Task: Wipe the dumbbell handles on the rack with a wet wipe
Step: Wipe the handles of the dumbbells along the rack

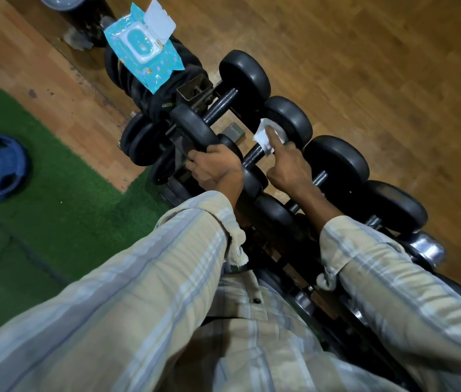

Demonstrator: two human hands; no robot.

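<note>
Two hands work at a dumbbell rack [192,93] on a wooden gym floor: the left hand [212,168] curls its grip round the near head of a dumbbell, steadying it, while the right hand [287,165] presses a white wet wipe [263,135] with an extended forefinger against the far end of the dumbbell handle [253,155], beside the outer head. Done well, the wipe would likely wrap the bar and travel its full length, the left hand keeping the weight from rolling. An open pack of wipes [141,49] lies on the stacked plates at the far end of the rack.
</note>
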